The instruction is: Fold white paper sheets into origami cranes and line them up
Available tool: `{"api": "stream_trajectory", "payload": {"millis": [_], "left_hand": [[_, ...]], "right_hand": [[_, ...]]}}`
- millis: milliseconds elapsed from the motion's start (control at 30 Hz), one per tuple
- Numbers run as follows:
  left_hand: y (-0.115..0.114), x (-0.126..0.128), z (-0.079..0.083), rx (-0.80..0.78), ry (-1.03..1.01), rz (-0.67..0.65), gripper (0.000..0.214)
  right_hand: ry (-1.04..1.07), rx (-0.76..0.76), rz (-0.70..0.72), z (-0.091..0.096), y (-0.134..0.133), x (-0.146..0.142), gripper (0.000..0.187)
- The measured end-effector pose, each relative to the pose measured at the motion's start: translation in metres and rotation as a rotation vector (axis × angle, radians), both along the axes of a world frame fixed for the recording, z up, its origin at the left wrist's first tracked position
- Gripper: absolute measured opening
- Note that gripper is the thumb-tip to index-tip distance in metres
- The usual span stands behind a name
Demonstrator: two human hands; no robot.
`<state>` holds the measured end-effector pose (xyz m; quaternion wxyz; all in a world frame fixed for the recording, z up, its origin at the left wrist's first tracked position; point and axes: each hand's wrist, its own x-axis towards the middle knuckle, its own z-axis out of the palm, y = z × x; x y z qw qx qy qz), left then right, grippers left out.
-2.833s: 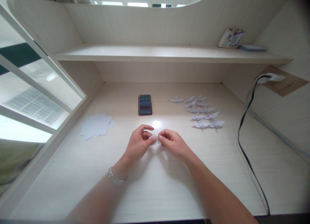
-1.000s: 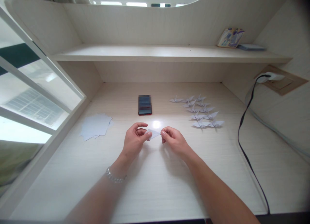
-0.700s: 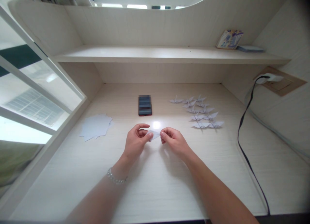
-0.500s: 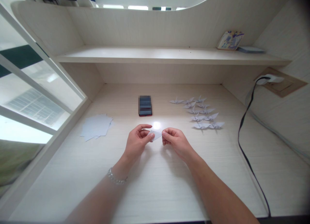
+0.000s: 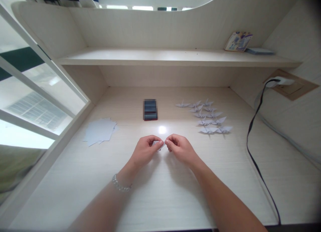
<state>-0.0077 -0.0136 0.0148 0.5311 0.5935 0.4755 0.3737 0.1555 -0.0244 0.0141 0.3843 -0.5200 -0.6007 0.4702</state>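
Observation:
My left hand [image 5: 148, 147] is closed around a small folded white paper [image 5: 155, 143], most of it hidden behind the fingers and thumb. My right hand [image 5: 179, 146] pinches at the paper's right tip, its fingertips nearly touching those of the left. Both hands hover above the middle of the desk [image 5: 165, 195]. Off to the right stand several white paper cranes [image 5: 211, 130] in rows. To the left lies a loose pile of white paper squares [image 5: 100, 131].
A phone [image 5: 150, 109] with a blurred screen lies beyond my hands. From a wall socket [image 5: 291, 84] a black cable [image 5: 248, 141] runs down the desk's right side. Above the back is a shelf [image 5: 160, 56] with a small colourful packet [image 5: 238, 42] and a flat bluish item [image 5: 259, 51].
My left hand has closed further over the folded paper, its index finger curling down to the thumb. My right hand has shifted slightly left, bringing the fingertips closer together.

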Motion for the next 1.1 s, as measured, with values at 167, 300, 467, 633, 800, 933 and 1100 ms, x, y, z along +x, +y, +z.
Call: {"api": "stream_trajectory", "payload": {"millis": [167,300,467,633,800,933,1100], "left_hand": [[-0.001,-0.001,0.004,0.051,0.016,0.001,0.019],[0.000,-0.001,0.002,0.055,0.048,0.014,0.019],[0.000,-0.001,-0.002,0.002,-0.032,0.010,0.023],[0.002,-0.003,-0.004,0.054,0.040,0.034,0.021],[0.001,-0.006,0.000,0.179,0.209,-0.015,0.017],[-0.001,-0.006,0.000,0.169,0.214,-0.073,0.014],[0.001,-0.011,-0.001,0.048,0.108,-0.144,0.011]], "right_hand": [[0.198,-0.133,0.086,0.002,0.003,0.003,0.021],[0.068,-0.029,0.080,0.003,0.001,0.006,0.017],[0.104,-0.041,0.006,-0.004,0.003,0.002,0.019],[0.051,-0.009,0.023,-0.003,0.002,0.003,0.017],[-0.207,0.146,0.054,0.007,-0.003,0.002,0.012],[-0.209,0.092,0.080,0.009,-0.005,0.000,0.011],[-0.125,-0.036,0.109,0.005,-0.002,0.006,0.009]]}}
